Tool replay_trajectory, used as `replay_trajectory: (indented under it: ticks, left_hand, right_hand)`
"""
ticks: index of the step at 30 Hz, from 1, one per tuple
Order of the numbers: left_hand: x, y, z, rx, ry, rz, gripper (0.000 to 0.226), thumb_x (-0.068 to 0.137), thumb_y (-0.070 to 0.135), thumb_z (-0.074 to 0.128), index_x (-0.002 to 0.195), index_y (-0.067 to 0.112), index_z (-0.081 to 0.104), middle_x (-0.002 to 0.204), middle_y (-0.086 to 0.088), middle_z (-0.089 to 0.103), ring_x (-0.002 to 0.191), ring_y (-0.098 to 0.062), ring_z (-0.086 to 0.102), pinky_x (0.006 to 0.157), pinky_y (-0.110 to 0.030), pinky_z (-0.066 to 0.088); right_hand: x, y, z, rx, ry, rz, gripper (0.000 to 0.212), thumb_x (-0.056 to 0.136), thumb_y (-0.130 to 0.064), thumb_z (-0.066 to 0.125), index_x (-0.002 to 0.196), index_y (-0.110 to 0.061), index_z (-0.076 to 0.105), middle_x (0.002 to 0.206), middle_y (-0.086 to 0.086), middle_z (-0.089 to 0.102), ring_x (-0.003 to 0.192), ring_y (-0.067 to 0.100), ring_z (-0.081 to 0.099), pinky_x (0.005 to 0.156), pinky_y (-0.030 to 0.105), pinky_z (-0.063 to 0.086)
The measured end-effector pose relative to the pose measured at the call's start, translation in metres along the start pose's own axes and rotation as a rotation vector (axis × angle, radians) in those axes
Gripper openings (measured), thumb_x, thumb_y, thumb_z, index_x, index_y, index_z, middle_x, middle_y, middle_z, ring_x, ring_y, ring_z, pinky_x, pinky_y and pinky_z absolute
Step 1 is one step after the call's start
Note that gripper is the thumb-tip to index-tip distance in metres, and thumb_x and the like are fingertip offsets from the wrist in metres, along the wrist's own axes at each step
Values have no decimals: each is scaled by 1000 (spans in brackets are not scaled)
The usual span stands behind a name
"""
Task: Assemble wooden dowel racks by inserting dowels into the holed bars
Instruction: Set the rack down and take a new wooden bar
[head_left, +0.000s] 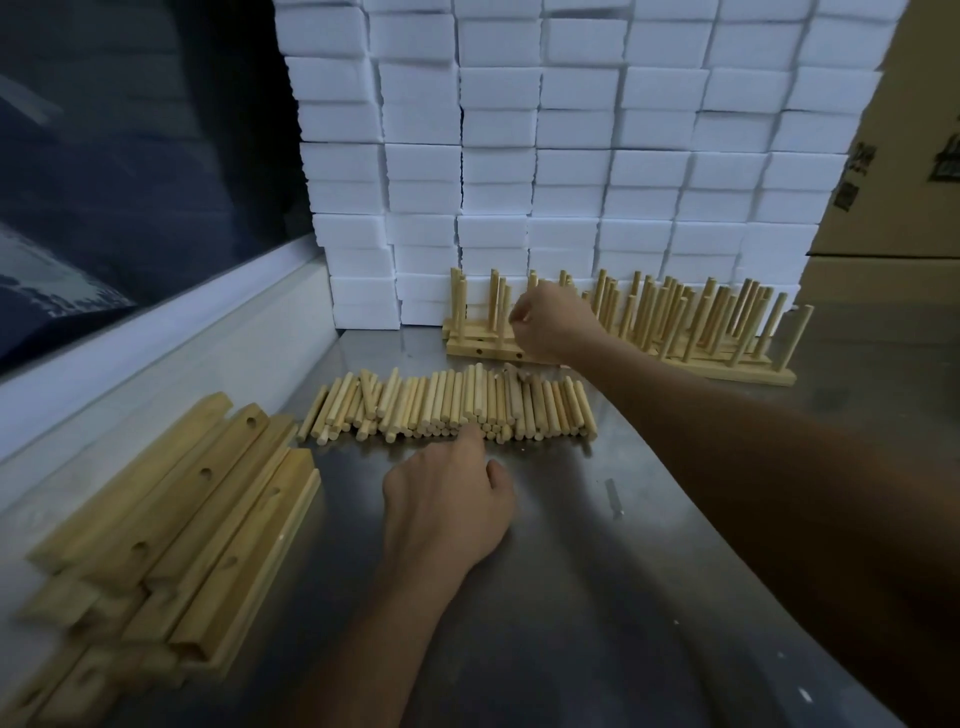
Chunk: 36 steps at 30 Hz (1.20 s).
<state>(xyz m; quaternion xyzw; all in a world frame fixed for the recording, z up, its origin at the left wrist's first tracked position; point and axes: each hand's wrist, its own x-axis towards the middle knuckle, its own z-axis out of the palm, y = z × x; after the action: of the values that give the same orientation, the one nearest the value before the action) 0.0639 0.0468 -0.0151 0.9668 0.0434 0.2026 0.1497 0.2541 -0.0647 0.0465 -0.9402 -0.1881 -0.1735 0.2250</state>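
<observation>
A steel table (597, 571) ran back to a wall of white foam blocks (571, 156). At the near left lay stacked holed bars (176, 525). The left hand (447, 499) reached into the row of loose dowels (452, 405), fingertips among their near ends; whether it pinched one could not be told. Farther right, the right hand (550, 325) curled over the rack (618, 358); any dowel inside it was hidden. A dowel entering its hole tilted could jam, and the reaching arm might topple standing dowels.
</observation>
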Motion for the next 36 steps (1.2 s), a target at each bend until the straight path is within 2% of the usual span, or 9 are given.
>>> replay_trajectory:
  ticks: [4,8,11,16,19,21,25,31,36]
  left_hand:
    - [0,0,2,-30,-16,-7,16,94,36,44,84,24,43,76,3,58,71,-19,54,66,-35,42]
    - [-1,-1,-1,-32,-29,-18,17,94,34,47,81,24,44,74,4,56,66,-15,50,64,-35,38]
    - [-2,1,-2,-13,-13,-22,18,95,32,48,80,23,45,73,3,55,63,-12,48,60,-33,34]
    - [-3,5,-6,-16,23,-23,17,95,28,50,80,20,49,73,3,55,64,-14,49,60,-32,36]
    - [1,9,-15,19,68,-14,16,94,26,55,79,20,55,70,4,57,67,-16,51,81,-35,41]
    - [11,9,-30,29,152,-39,12,92,27,58,83,20,59,67,5,56,67,-15,49,95,-40,36]
    - [31,-6,-66,77,265,-163,10,84,22,68,90,20,60,79,2,58,80,-22,53,80,-39,27]
    - [36,-42,-77,210,141,-417,27,78,15,70,104,18,64,110,-11,57,113,-36,48,98,-50,32]
    - [37,-54,-74,289,90,-517,33,78,15,69,111,17,63,119,-13,53,118,-35,44,99,-52,32]
  right_hand:
    - [-48,0,-21,45,9,34,17,92,-14,57,99,-14,72,93,-2,71,73,7,64,67,24,57]
    - [-112,3,-33,178,36,84,14,94,-19,59,90,-22,72,82,-9,69,66,6,66,61,20,58]
    - [-151,8,-43,406,63,236,23,93,-16,61,76,-30,66,71,-3,72,62,8,69,56,22,58]
    - [-194,11,-41,825,113,487,13,94,-11,61,87,-15,71,77,4,73,58,11,69,52,20,53]
    - [-205,13,-36,849,183,476,15,95,-10,60,85,-16,70,75,6,71,53,9,66,52,20,53]
    - [-203,12,-33,805,182,455,17,95,-12,60,84,-21,68,75,4,71,54,8,65,54,21,53]
    - [-201,12,-30,737,148,419,15,95,-15,61,86,-23,69,73,-1,71,55,5,65,54,18,51]
    - [-199,12,-29,682,126,408,10,96,-18,62,98,-17,71,75,-3,71,58,5,66,56,20,53]
    - [-199,11,-29,643,112,391,11,96,-20,61,100,-20,72,76,-5,71,63,2,67,63,20,56]
